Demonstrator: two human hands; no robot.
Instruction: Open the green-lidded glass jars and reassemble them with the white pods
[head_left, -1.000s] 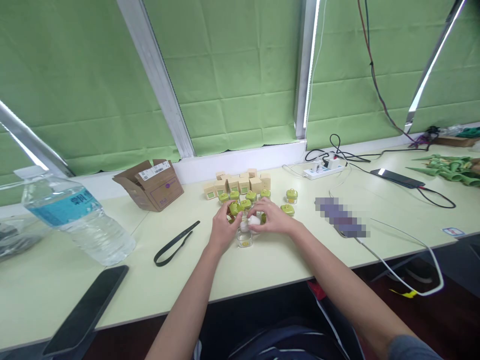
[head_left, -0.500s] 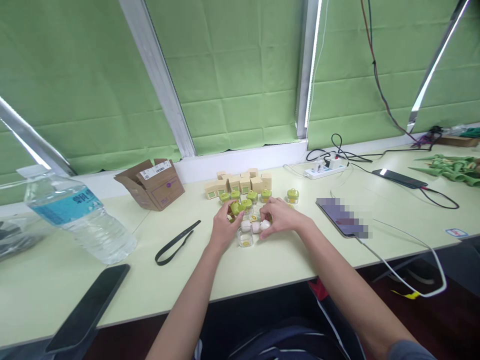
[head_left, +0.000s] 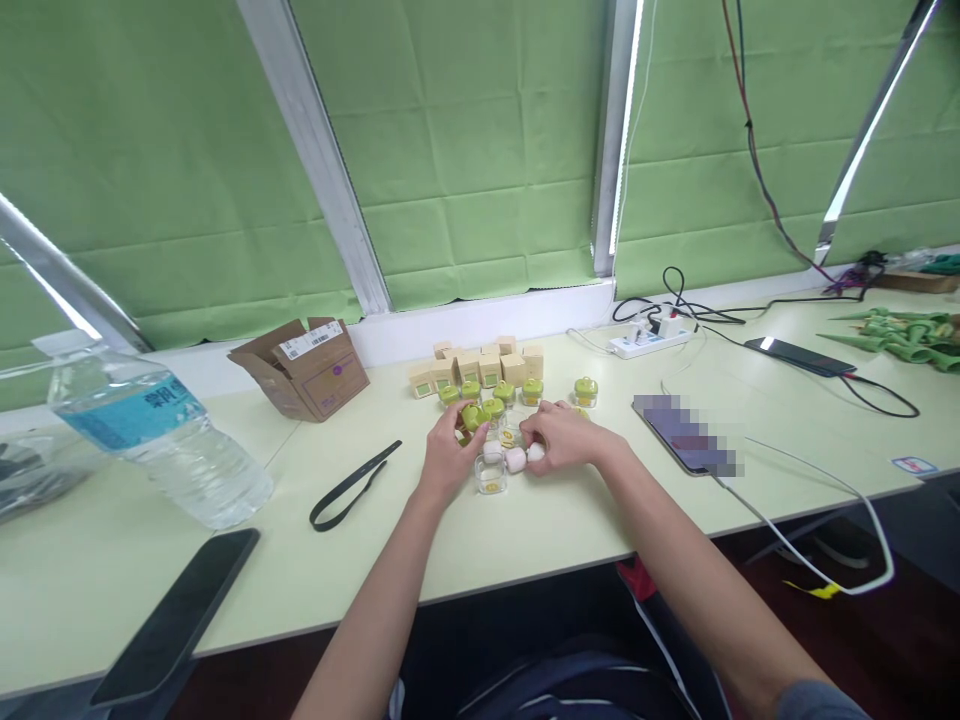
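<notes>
Green lid (head_left: 475,416) | I see left hand (head_left: 447,458) gripping it | right hand (head_left: 561,437) at white lump (head_left: 535,453), can't tell whether pinched

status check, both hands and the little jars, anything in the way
Left hand around a green lid; right hand at a white lump, grip unclear. Lidless jar nearer the person; lidded jars crowd beyond.

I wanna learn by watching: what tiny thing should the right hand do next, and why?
Perhaps the right hand should gently let go of the rightmost pale piece: it seems to sit on the table, close beside another pale piece. The left hand has its fingers around a green lid.
</notes>
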